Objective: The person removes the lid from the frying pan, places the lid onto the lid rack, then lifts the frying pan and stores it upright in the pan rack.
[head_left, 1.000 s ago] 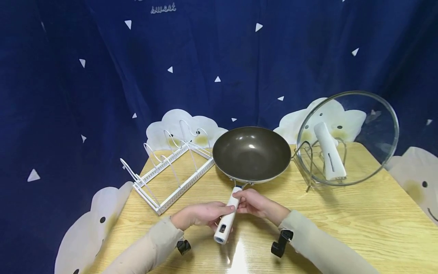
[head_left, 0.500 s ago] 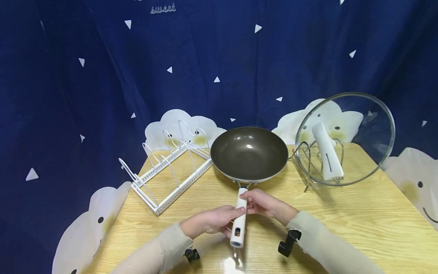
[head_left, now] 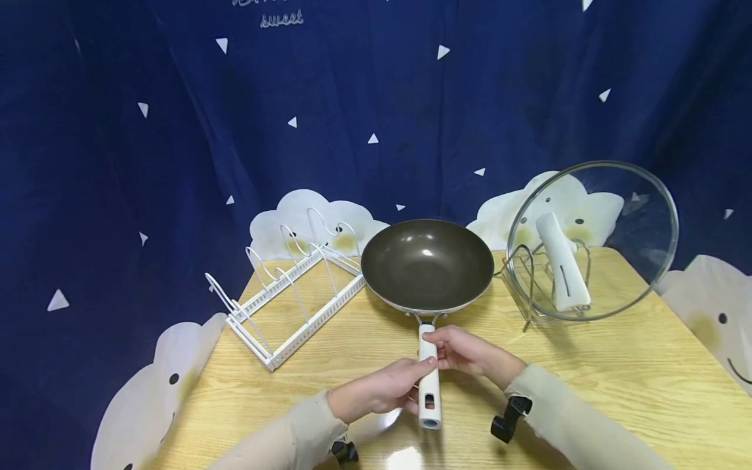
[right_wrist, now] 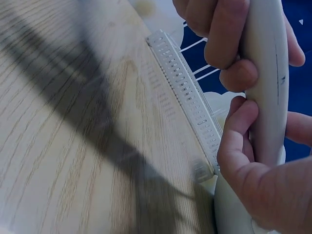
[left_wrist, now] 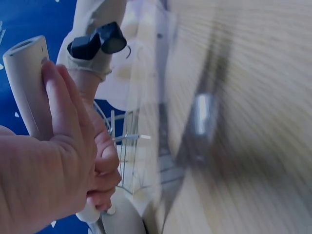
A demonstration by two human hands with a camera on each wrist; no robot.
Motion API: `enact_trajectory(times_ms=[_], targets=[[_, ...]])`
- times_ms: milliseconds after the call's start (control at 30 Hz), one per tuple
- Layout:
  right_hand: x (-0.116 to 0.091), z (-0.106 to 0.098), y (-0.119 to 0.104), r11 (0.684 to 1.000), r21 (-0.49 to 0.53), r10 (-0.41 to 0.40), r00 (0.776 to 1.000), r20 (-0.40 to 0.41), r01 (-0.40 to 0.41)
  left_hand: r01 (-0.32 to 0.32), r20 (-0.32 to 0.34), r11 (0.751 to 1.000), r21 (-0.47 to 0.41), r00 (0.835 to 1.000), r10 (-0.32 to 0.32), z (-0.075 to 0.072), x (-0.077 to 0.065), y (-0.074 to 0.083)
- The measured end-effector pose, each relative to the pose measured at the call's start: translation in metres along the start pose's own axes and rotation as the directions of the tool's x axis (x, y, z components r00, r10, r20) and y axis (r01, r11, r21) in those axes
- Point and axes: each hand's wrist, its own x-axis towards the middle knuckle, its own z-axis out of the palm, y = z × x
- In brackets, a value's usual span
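Observation:
A wok (head_left: 427,264) with a dark brown inside and a pale outside sits mid-table, its white handle (head_left: 430,385) pointing toward me. My left hand (head_left: 390,386) grips the handle near its lower half, thumb on top and fingers underneath. Farther up, close to the pan, my right hand (head_left: 467,352) holds the same handle from the right side. Seen from the right wrist, fingers of both hands curl around the handle (right_wrist: 268,78). In the left wrist view the handle's end (left_wrist: 27,73) sticks out past my left fingers.
Left of the wok stands a white wire rack (head_left: 317,326) with upright dividers. On the right, a round glass lid (head_left: 634,261) with a white handle (head_left: 563,261) leans upright in a metal wire stand (head_left: 531,287). A dark blue curtain (head_left: 376,85) hangs behind the wooden table (head_left: 617,365).
Both hands have swung the handle's end to the right, so it has gone from slanting left to pointing almost straight at me. The pan part has barely shifted.

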Motion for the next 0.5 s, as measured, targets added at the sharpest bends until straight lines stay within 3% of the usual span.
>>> enact_trajectory(times_ms=[500], targets=[[-0.012, -0.019, -0.002, 1.000, 0.004, -0.001, 1.000, 0.019, 0.001, -0.023, -0.020, 0.996, -0.089, 1.000, 0.021, 0.026, 0.010, -0.001]])
